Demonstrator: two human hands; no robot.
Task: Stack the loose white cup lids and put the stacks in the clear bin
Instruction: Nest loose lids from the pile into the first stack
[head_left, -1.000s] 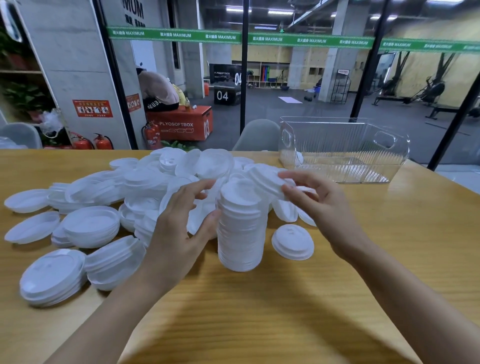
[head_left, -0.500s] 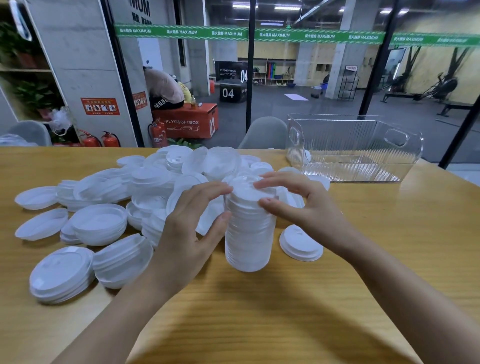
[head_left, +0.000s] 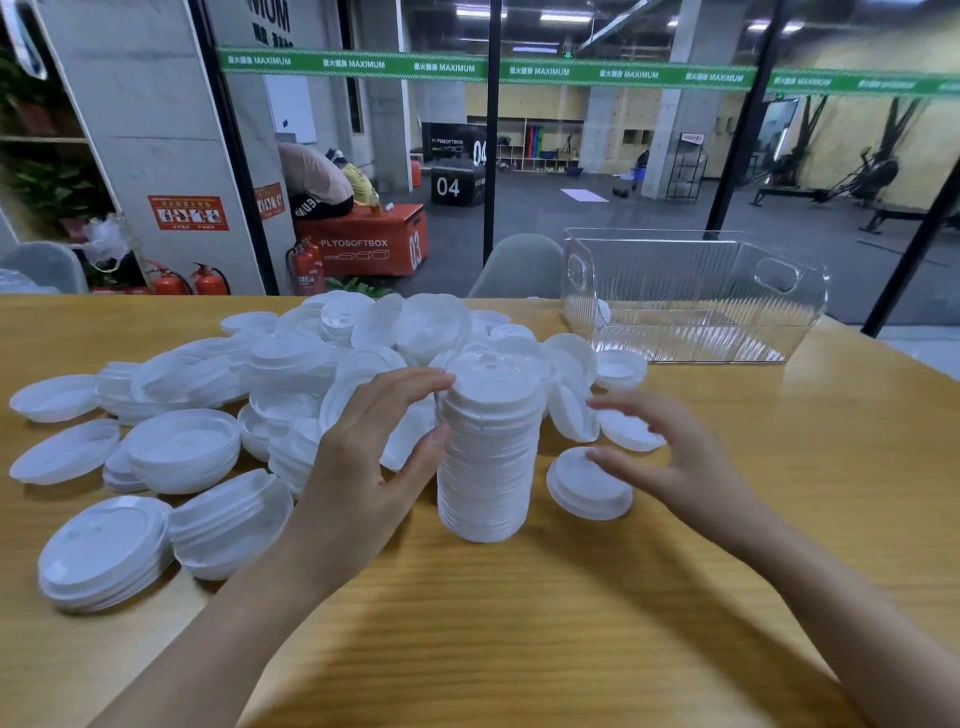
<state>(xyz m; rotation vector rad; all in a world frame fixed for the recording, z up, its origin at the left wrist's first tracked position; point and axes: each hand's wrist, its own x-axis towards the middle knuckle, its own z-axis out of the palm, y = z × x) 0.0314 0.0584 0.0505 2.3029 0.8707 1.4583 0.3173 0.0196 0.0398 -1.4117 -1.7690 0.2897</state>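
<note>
The left hand (head_left: 363, 467) is cupped against the left side of the tall stack (head_left: 488, 457) of white lids. Its fingertips (head_left: 441, 378) touch the top rim and the thumb presses the side lower down, so the hand holds the stack upright. The right hand (head_left: 691, 467) is blurred, its fingers spread and relaxed, holding nothing. Its thumb tip overlaps the upper edge of a single lid (head_left: 587, 488); contact cannot be confirmed.

The tall stack stands on the wooden table (head_left: 571, 623), near the centre. The single lid lies dome-up at 3 o'clock of the stack, just beside it and apart from it. Loose lids (head_left: 322, 364) lie heaped from 9 to 1 o'clock of the stack, some dome-up, some inverted, several leaning on one another. Two short stacks (head_left: 231, 525) lie tipped at 8 o'clock, near the left forearm.

The clear bin (head_left: 675, 291) stands at 1 o'clock of the stack, near the table's far edge and well apart from both hands. No stack is inside it.
</note>
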